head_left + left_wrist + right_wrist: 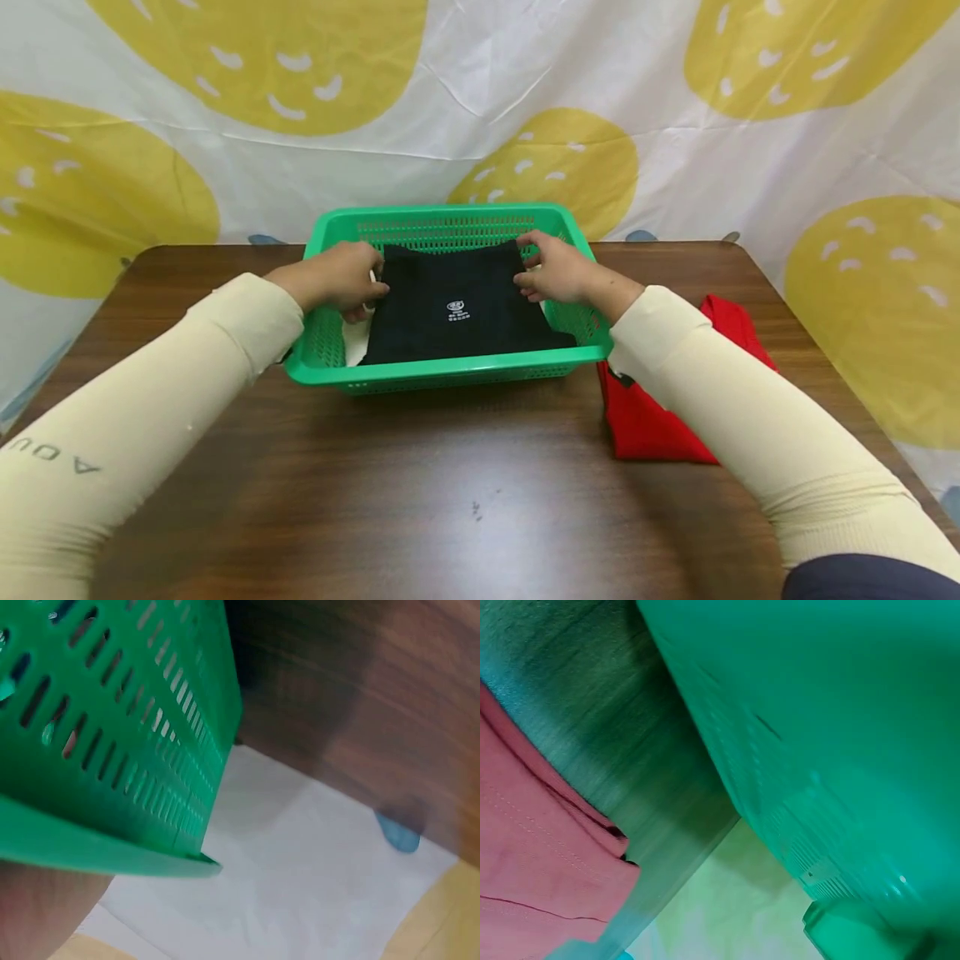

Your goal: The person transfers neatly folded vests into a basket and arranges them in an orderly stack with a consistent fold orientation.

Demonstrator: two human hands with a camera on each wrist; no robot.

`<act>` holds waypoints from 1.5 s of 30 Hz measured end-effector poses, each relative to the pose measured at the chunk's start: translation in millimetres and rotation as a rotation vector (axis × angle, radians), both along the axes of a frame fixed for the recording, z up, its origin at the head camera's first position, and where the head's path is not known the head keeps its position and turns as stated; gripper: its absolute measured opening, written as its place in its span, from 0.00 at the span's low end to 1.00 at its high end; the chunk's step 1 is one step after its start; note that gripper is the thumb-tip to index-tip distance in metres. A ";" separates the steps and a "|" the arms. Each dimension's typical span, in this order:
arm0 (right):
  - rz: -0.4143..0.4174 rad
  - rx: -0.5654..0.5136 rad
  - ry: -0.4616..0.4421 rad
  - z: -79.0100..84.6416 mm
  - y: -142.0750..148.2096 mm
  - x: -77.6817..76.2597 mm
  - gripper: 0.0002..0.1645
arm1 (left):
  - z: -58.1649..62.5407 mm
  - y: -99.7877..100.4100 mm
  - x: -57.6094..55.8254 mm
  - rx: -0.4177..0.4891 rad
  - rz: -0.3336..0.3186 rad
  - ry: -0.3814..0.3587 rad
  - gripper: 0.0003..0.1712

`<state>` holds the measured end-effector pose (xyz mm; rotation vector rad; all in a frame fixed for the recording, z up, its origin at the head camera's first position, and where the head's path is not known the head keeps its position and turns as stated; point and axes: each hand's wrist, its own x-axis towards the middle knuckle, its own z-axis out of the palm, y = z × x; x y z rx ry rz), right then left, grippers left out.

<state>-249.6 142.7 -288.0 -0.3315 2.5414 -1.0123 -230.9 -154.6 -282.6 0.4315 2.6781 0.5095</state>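
A black garment (468,292) with a small white print lies spread in a green plastic basket (465,367), over pale cloth (356,340) that shows along its left side. My left hand (341,279) reaches over the basket's left rim and holds the garment's left edge, thumb toward the cloth. At the upper right corner, my right hand (558,267) grips the other edge with bent fingers. Both wrist views look at the basket's outer walls, so the fingertips are hidden there.
Folded red clothing (660,421) lies on the brown wooden table (450,500) right of the basket, partly behind my right sleeve. A white curtain (480,67) with yellow fruit shapes hangs behind the table's far edge.
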 end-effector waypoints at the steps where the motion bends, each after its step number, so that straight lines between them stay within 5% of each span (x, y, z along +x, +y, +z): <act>1: 0.029 0.038 0.023 -0.8 -0.1 0.8 0.38 | 0.3 -0.1 1.0 -0.004 0.004 0.007 0.12; 6: 0.158 0.180 0.180 -5.1 -3.0 3.4 0.28 | 1.7 -2.4 2.4 -0.070 0.019 0.096 0.19; 10: 0.229 0.214 0.191 -7.8 -5.4 5.5 0.20 | 1.7 -4.6 3.0 -0.113 0.023 0.142 0.22; 17: 0.331 0.314 0.142 -8.3 -8.4 10.5 0.19 | -0.2 -6.8 6.9 -0.098 -0.085 0.053 0.11; 28: 0.409 0.361 0.188 -1.0 -2.2 25.5 0.22 | -4.2 -2.7 5.9 -0.208 -0.204 0.007 0.20; 33: 0.331 0.204 0.327 31.2 18.2 54.9 0.19 | -5.5 -0.7 10.5 -0.189 -0.215 0.035 0.20; 37: 0.158 0.148 0.515 48.9 56.9 79.6 0.11 | -9.2 -1.8 13.1 -0.220 -0.242 0.142 0.19; 41: -0.019 0.229 0.552 36.0 109.7 92.2 0.07 | -15.3 -3.4 14.9 -0.232 -0.263 0.236 0.17; 45: -0.033 0.379 0.448 3.4 155.4 92.7 0.07 | -19.7 -4.5 15.6 -0.176 -0.267 0.274 0.13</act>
